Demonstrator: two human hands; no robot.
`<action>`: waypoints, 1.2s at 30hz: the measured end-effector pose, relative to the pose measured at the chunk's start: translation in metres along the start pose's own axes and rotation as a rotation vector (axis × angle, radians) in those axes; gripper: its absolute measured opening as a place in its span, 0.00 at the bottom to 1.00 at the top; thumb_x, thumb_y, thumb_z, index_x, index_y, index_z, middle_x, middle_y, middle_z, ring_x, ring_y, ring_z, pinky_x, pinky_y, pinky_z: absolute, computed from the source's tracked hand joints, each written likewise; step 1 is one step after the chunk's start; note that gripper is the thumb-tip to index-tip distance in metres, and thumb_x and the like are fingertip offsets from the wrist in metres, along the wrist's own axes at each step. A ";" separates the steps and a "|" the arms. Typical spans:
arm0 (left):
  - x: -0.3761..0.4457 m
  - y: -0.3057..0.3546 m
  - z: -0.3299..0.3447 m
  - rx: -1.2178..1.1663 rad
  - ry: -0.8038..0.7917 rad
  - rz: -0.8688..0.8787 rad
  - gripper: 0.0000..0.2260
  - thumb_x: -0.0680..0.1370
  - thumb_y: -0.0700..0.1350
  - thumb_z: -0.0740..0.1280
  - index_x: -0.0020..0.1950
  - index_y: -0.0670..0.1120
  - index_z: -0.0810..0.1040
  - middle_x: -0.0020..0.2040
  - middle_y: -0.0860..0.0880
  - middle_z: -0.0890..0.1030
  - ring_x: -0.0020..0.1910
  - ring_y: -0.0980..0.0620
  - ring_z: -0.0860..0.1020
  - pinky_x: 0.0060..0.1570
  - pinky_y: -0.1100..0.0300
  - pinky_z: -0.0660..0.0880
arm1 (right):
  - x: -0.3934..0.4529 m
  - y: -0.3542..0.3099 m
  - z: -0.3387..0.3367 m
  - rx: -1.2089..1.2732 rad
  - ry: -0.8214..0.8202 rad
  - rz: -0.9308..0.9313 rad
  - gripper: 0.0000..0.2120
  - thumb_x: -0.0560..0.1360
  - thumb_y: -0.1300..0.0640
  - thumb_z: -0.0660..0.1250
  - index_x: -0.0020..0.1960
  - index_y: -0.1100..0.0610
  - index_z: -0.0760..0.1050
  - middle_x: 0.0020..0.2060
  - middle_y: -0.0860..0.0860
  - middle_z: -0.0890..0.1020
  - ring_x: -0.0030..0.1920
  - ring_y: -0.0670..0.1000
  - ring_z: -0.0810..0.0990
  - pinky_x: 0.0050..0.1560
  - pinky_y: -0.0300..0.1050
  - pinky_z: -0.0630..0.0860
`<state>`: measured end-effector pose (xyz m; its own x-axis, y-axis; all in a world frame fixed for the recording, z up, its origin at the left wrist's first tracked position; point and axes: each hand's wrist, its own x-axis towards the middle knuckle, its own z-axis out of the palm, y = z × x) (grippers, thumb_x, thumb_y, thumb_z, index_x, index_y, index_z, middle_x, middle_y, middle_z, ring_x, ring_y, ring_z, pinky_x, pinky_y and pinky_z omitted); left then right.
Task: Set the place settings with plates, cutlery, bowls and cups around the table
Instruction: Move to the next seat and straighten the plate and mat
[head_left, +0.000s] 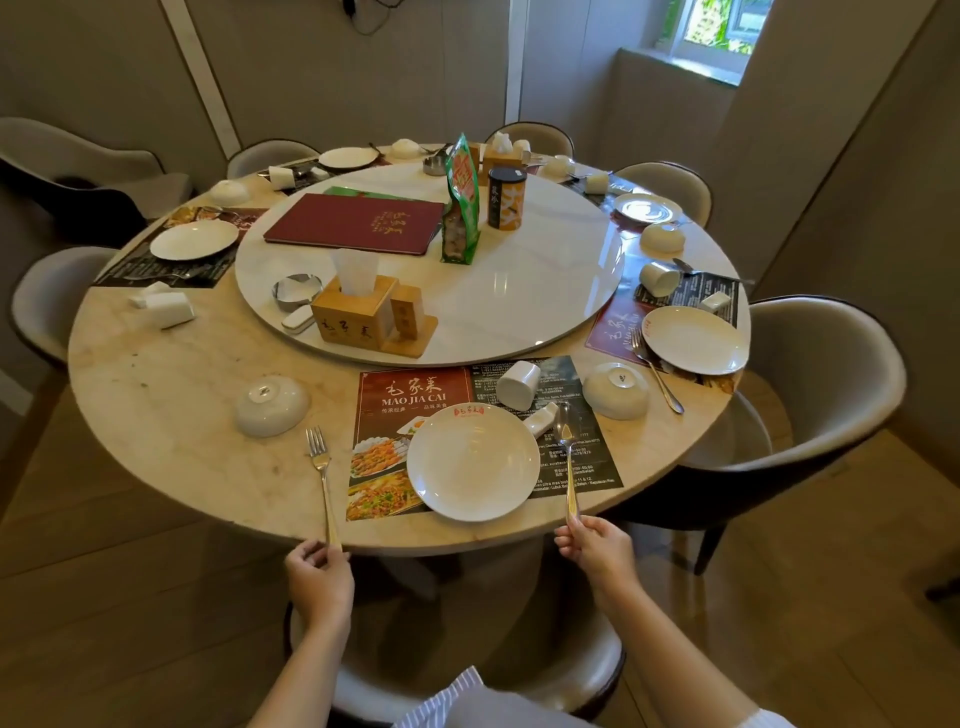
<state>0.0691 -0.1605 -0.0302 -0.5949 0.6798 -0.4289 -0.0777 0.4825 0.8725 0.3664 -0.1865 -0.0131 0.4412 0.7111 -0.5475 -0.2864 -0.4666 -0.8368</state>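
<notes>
One head-worn wide-angle view looks forward and steeply down from the near edge of a round table (156, 395). The table fills the middle of the frame; chairs, walls and a window lie beyond it, floor below it.

The left grip (318, 570) pinches the handle end of a fork (320, 470), whose tines lie ahead of it on the surface (171, 395), beside an upturned bowl (271, 404). The right grip (592, 548) pinches a spoon (568, 457) by its handle end. Between the two grips a white plate (472, 461) sits on a printed placemat (415, 400).
</notes>
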 end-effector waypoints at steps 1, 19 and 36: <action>0.000 0.001 -0.001 -0.009 -0.014 -0.011 0.16 0.79 0.37 0.64 0.66 0.43 0.67 0.58 0.38 0.78 0.54 0.42 0.79 0.56 0.48 0.76 | -0.003 0.001 0.004 0.002 -0.017 -0.001 0.07 0.79 0.62 0.64 0.51 0.66 0.77 0.37 0.58 0.82 0.36 0.51 0.80 0.38 0.42 0.78; -0.023 0.020 0.018 -0.173 -0.146 -0.133 0.13 0.79 0.38 0.64 0.63 0.39 0.75 0.49 0.44 0.80 0.47 0.50 0.78 0.48 0.57 0.76 | -0.036 0.011 0.052 -0.045 -0.244 0.075 0.07 0.79 0.64 0.61 0.51 0.67 0.76 0.38 0.59 0.80 0.36 0.50 0.79 0.38 0.39 0.79; -0.077 0.000 0.066 0.025 -0.500 -0.097 0.10 0.79 0.36 0.63 0.60 0.40 0.76 0.49 0.43 0.81 0.48 0.50 0.81 0.45 0.61 0.78 | -0.041 0.015 0.057 -0.054 -0.245 0.073 0.06 0.79 0.63 0.63 0.49 0.65 0.77 0.37 0.59 0.82 0.36 0.51 0.81 0.38 0.40 0.80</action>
<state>0.1675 -0.1759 -0.0127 -0.1294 0.8096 -0.5726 -0.0903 0.5654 0.8199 0.2956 -0.1934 -0.0034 0.1999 0.7774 -0.5963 -0.2611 -0.5444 -0.7972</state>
